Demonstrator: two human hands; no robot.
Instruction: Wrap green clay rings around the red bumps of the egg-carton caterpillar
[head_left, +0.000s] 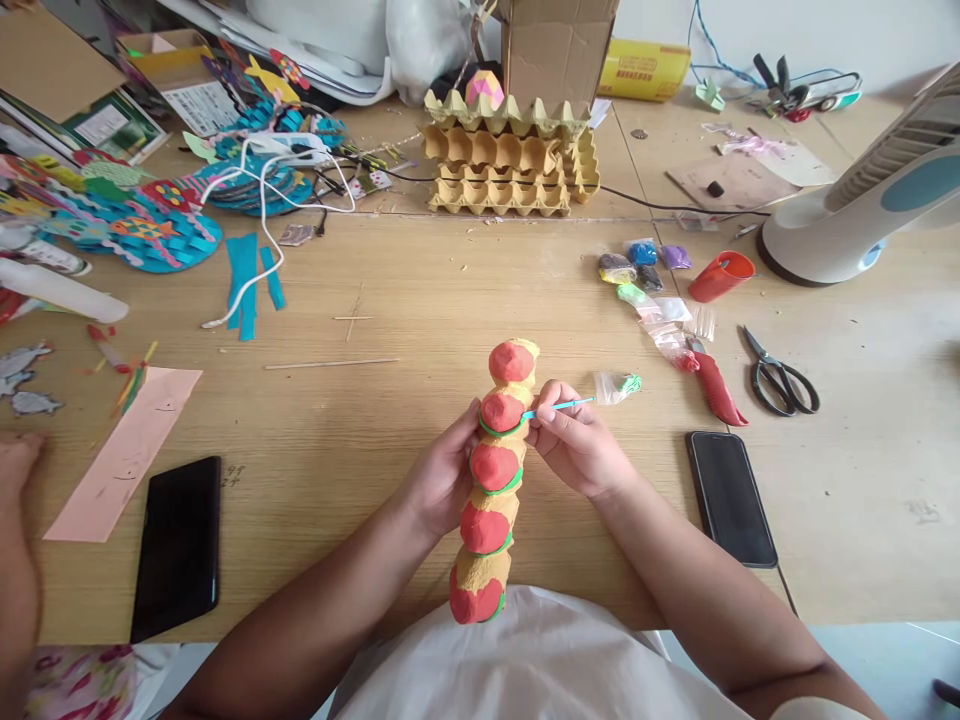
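A strip of egg carton [480, 492] stands out over the table edge near my lap, its several bumps covered in red clay with green clay along the lower rims. My left hand [444, 470] grips the strip from its left side, with some fingers hidden behind it. Between thumb and fingers, my right hand [574, 435] pinches a thin blue modelling tool [564, 404]. The tool's tip touches the green rim of the second bump from the top. Just beyond its other end lies a small clear bag with green clay [628, 384].
To the right are scissors [781, 375], a red-handled fork [718, 382], a phone [731, 498], a red cup [721, 276] and bagged clay [643, 252]. Egg cartons [510, 150] are stacked behind. A tablet-like black device [178, 545] and pink paper [127, 450] lie left, near another person's arm [16, 540].
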